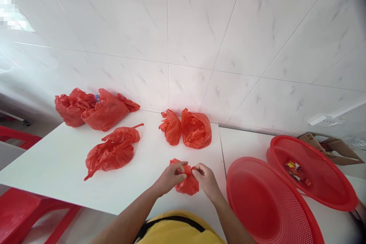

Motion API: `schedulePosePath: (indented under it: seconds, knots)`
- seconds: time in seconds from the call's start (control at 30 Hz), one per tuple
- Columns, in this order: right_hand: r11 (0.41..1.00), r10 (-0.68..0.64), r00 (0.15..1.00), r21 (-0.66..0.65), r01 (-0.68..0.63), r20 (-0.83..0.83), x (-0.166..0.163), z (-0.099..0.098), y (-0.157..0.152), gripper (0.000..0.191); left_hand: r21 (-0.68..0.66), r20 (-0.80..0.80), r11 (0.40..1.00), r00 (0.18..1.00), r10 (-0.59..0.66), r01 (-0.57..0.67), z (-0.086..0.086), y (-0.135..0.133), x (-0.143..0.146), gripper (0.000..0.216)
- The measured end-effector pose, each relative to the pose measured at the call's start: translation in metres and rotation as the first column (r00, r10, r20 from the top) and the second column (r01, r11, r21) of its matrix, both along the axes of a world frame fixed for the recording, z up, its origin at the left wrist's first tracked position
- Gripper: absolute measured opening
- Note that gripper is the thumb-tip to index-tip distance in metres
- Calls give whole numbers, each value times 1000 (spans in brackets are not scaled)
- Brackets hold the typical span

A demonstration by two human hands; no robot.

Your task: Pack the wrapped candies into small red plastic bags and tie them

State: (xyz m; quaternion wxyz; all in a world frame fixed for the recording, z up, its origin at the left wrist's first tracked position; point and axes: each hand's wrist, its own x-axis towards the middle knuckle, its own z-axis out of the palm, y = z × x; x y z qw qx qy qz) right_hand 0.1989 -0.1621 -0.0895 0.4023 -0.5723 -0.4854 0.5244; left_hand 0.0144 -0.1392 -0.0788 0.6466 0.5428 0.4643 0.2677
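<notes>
A small red plastic bag [187,185] sits at the near edge of the white table [57,167]. My left hand [171,177] pinches its top from the left, fingers closed on the plastic. My right hand [206,179] pinches the same top from the right, also closed on it. Both hands meet just above the bundle. What is inside the bag is hidden.
Other red bags lie on the table: two at the back left [94,110], one in the middle left [113,152], two behind my hands [188,127]. Two red mesh baskets [265,202] [314,171] stand at the right. A cardboard box [328,145] is behind them.
</notes>
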Motion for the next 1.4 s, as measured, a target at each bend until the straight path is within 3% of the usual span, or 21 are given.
schedulePosePath:
  seconds: [0.1, 0.17, 0.23, 0.33, 0.43, 0.53, 0.63, 0.73, 0.97, 1.07, 1.2, 1.27, 1.37, 1.4]
  knots:
    - [995, 92, 992, 29, -90, -84, -4, 4, 1, 16, -12, 18, 1000, 1000, -11, 11, -15, 0, 14, 17]
    - [998, 68, 986, 12, -67, -153, 0, -1, 3, 14, -13, 25, 1000, 999, 28, -28, -22, 1, 16, 17]
    - [998, 39, 986, -36, -45, -161, 4, -11, 4, 24, -32, 55, 997, 996, 68, -67, -25, 3, 14, 18]
    - [979, 165, 964, -85, -186, -210, 4, -27, 4, 36, -82, 130, 994, 988, 80, -70, -25, 3, 12, 18]
    - [961, 230, 911, -65, -267, -342, -6, -43, 2, 16, -108, 155, 991, 983, 98, -82, -22, 2, 11, 19]
    - [973, 94, 902, -153, -173, -420, -13, -59, 0, 17, -146, 163, 974, 967, 198, -174, -24, 3, 6, 21]
    - [961, -63, 836, -259, -97, -546, -10, -69, 0, 26, -226, 145, 921, 924, 353, -317, -33, 8, -8, 27]
    - [961, -121, 789, -271, -60, -602, -3, -73, 1, 25, -283, 85, 869, 892, 443, -405, -45, 11, -23, 34]
    - [951, -199, 820, -306, 30, -537, -5, -76, 2, 29, -309, 16, 842, 883, 469, -441, -60, 1, -32, 39]
    - [977, -76, 892, -211, -22, -445, -6, -67, 2, 33, -252, 1, 860, 888, 460, -444, -54, 7, -30, 34]
    - [985, 151, 976, -59, -162, -155, -9, -48, 2, 33, -161, 59, 904, 911, 408, -395, -34, 18, -15, 28]
    - [976, 202, 975, -64, -208, -87, -13, -44, 3, 37, -129, 87, 932, 933, 350, -338, -25, 19, -2, 25]
    - [976, 194, 980, -96, -198, -54, -18, -45, 5, 10, -79, 154, 987, 976, 151, -140, -18, 13, 14, 20]
    - [979, 172, 984, -102, -177, -55, -19, -46, 6, 15, -48, 169, 994, 980, 103, -96, -18, 11, 17, 17]
